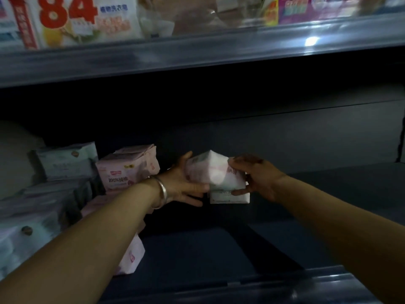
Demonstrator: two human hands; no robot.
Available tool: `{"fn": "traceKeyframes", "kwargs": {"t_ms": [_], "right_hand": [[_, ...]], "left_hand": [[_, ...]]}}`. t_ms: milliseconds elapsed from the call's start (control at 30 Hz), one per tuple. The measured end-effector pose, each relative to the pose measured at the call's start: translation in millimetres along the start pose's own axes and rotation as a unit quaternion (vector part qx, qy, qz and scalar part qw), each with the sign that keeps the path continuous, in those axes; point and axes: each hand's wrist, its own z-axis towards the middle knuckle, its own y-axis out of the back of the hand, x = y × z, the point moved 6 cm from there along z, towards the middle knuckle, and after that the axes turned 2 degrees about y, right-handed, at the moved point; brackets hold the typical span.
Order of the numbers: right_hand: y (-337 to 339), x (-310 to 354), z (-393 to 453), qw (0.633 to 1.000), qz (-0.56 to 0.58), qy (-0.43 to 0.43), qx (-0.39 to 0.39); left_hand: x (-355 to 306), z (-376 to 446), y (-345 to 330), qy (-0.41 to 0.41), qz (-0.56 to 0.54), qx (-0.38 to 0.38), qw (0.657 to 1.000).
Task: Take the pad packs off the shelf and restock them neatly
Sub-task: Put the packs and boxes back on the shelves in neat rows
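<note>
Both my hands hold a white and pink pad pack (pixel 219 178) in the air, inside the dark shelf bay. My left hand (pixel 186 183) cups its left side, thumb up along the pack and fingers under it. My right hand (pixel 256 176) grips the right side, thumb across the lower front. A pink pad pack (pixel 122 174) with another on top stands at the back left. A pale green pack (pixel 65 163) sits further left. One more pink pack (pixel 131 255) lies near the front, partly hidden by my left forearm.
The dark shelf board (pixel 219 255) stretches to the right of the packs. White packs (pixel 26 227) crowd the left end. The upper shelf's metal edge (pixel 197 55) hangs overhead, with laundry goods (pixel 72 20) above it. A front rail (pixel 263 284) runs along the bottom.
</note>
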Motion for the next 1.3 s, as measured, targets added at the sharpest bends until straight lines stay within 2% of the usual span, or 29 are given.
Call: {"fn": "traceKeyframes", "kwargs": {"t_ms": [133, 300, 433, 500, 567, 700, 767, 900, 1033, 1100, 1167, 1233, 1300], "right_hand": [[-1, 8, -2, 0.997, 0.018, 0.070, 0.016], [-9, 5, -5, 0.995, -0.016, 0.083, 0.055], [-19, -2, -3, 0.993, -0.049, 0.027, 0.109], [-30, -4, -4, 0.985, -0.079, 0.006, 0.151], [-38, -9, -1, 0.981, -0.107, -0.002, 0.163], [-51, -17, 7, 0.976, -0.165, 0.027, 0.138], [-56, -20, 11, 0.976, -0.173, 0.039, 0.122], [-49, -15, 17, 0.993, -0.083, 0.028, 0.083], [-61, -26, 8, 0.988, -0.081, -0.009, 0.130], [-68, -28, 9, 0.990, -0.080, 0.009, 0.113], [-66, -19, 12, 0.993, -0.084, 0.048, 0.062], [-63, -4, 15, 0.981, -0.171, 0.088, 0.028], [-67, 6, 18, 0.941, -0.315, 0.124, 0.028]], "left_hand": [[0, -2, 9, 0.063, -0.119, -0.009, 0.991], [-3, -3, 14, 0.024, -0.046, -0.044, 0.998], [-4, -5, 22, 0.000, -0.009, -0.042, 0.999], [-3, -5, 22, -0.014, 0.021, -0.018, 1.000], [-1, -5, 22, -0.010, 0.072, 0.013, 0.997], [1, -10, 25, 0.028, 0.268, 0.035, 0.962], [-1, -13, 27, 0.020, 0.298, 0.019, 0.954], [2, -10, 48, -0.028, 0.165, -0.069, 0.984], [8, -12, 44, -0.027, -0.055, -0.084, 0.995], [12, -12, 37, -0.006, -0.055, -0.051, 0.997], [22, -14, 40, 0.045, 0.015, -0.024, 0.999], [34, -22, 47, 0.130, 0.110, -0.010, 0.985], [42, -28, 48, 0.181, 0.172, 0.020, 0.968]]}}
